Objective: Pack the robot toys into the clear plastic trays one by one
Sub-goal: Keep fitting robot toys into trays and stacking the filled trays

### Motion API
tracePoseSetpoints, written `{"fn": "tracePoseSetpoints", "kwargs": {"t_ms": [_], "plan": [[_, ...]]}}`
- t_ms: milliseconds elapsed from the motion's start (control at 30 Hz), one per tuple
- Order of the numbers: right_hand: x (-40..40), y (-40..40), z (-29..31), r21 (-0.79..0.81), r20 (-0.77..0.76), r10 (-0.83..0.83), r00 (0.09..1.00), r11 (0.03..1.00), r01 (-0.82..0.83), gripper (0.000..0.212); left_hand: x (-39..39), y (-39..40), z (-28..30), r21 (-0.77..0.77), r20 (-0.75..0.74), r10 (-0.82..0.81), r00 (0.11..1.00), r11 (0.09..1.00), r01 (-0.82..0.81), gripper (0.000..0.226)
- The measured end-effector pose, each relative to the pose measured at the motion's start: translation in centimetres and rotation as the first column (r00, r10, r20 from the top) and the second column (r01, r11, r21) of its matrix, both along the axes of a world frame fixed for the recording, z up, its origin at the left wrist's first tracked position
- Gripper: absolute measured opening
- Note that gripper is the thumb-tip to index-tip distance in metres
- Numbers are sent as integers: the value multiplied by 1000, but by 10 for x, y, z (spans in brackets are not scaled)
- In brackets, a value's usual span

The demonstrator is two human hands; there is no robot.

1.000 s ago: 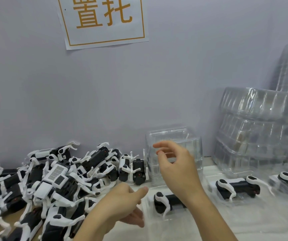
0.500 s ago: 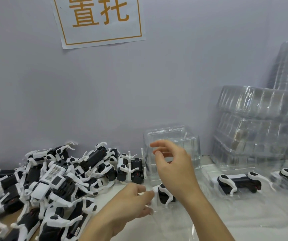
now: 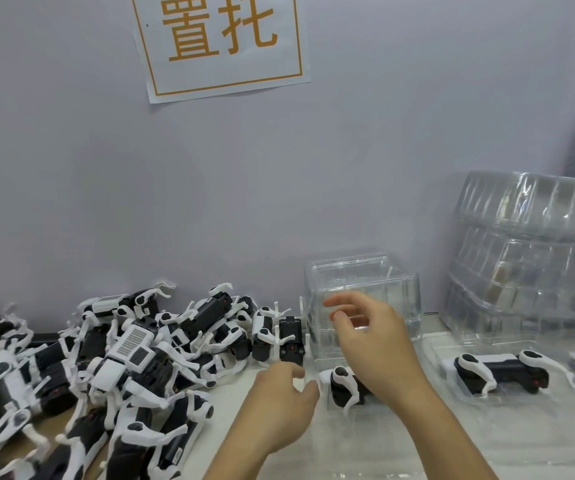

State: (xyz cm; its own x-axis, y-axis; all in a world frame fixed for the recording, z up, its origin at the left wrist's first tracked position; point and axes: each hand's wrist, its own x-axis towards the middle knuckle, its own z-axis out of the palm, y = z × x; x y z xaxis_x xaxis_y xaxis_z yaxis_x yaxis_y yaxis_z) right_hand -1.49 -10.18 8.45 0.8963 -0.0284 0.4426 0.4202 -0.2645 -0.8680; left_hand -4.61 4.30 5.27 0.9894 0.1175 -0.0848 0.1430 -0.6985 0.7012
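On the tabletop (image 3: 435, 455), two robot toys (image 3: 501, 374) already lie in clear trays (image 3: 442, 362) at right, a third sits beneath the right hand (image 3: 372, 344), which hovers empty with relaxed fingers; the left hand (image 3: 279, 410), also empty, reaches toward the large unpacked pile (image 3: 123, 362).

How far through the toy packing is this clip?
Early. Done: one toy lies in a tray at right. In hand: nothing; the right hand hovers open by the clear stack, the left hand beside another toy. Left: a big pile.
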Motion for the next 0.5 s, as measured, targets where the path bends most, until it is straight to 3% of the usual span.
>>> {"fn": "tracePoseSetpoints", "kwargs": {"t_ms": [200, 367, 500], "plan": [[7, -18, -13, -232, -187, 48, 981, 969, -91, 22, 4, 8, -4, 38, 87, 18, 996, 999, -22, 32], [11, -31, -22, -350, -274, 19, 962, 929, -118, 24, 5, 17, 10, 34, 366, 8, 931, 999, -22, 10], [14, -36, -25, -405, -258, -21, 966, 910, -88, 25, 17, 10, 28, 136, 502, -143, 853, 987, 86, 14]]}}
